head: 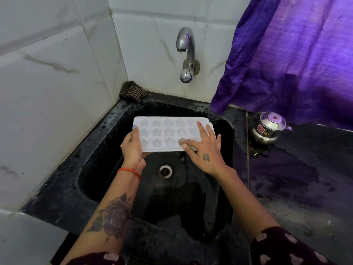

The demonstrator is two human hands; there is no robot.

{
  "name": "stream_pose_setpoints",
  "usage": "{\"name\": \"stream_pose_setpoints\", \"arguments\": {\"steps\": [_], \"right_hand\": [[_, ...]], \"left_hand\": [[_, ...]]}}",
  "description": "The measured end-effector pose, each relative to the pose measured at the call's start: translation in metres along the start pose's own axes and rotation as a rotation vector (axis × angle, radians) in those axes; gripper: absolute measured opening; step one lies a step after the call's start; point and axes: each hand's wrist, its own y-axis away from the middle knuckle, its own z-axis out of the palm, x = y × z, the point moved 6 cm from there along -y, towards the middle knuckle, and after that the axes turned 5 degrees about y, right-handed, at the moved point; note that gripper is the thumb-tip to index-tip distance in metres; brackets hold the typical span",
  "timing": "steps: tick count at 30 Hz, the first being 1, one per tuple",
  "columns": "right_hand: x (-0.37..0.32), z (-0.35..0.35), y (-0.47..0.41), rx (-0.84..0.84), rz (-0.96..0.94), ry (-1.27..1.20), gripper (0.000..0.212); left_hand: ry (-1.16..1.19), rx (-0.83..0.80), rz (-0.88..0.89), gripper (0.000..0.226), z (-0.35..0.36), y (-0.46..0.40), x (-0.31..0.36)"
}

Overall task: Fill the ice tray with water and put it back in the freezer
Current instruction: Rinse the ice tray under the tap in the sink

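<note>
A white ice tray (166, 132) with star and flower shaped cells is held level over the black sink (99, 165). My left hand (131, 148) grips its left end, thumb on top. My right hand (206, 150) lies flat on the tray's right part with fingers spread and the thumb pressing a cell near the front edge. The steel tap (186, 52) is on the tiled wall above and behind the tray; no stream runs from its spout. I cannot tell whether the cells hold water.
The sink drain (165, 170) lies below the tray. A checked cloth (132, 91) sits in the back left corner. A small steel pot (268, 129) stands on the wet black counter (305, 178) to the right, under a purple curtain (286, 60).
</note>
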Motion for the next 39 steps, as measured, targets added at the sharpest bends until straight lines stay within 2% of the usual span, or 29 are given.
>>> {"name": "stream_pose_setpoints", "arguments": {"steps": [5, 11, 24, 28, 33, 39], "right_hand": [[0.000, -0.004, 0.000, 0.036, -0.004, 0.040, 0.027], [-0.004, -0.004, -0.002, -0.023, -0.013, 0.040, 0.028], [-0.003, -0.004, -0.001, -0.024, -0.005, 0.005, 0.025], [-0.001, -0.006, 0.001, 0.032, -0.002, -0.036, 0.018], [-0.012, -0.014, 0.001, 0.090, -0.048, -0.044, 0.021], [-0.029, -0.009, -0.004, 0.075, -0.098, 0.070, 0.023]], "left_hand": [[-0.013, 0.000, -0.001, 0.023, 0.001, 0.000, -0.001], [-0.023, 0.003, 0.009, 0.023, 0.002, -0.001, 0.000], [-0.013, 0.002, 0.017, 0.024, 0.001, -0.001, -0.001], [-0.012, 0.002, 0.004, 0.026, -0.001, -0.003, -0.004], [0.009, -0.001, -0.005, 0.024, 0.002, 0.000, -0.003], [0.004, -0.011, -0.009, 0.024, 0.002, 0.000, -0.004]]}}
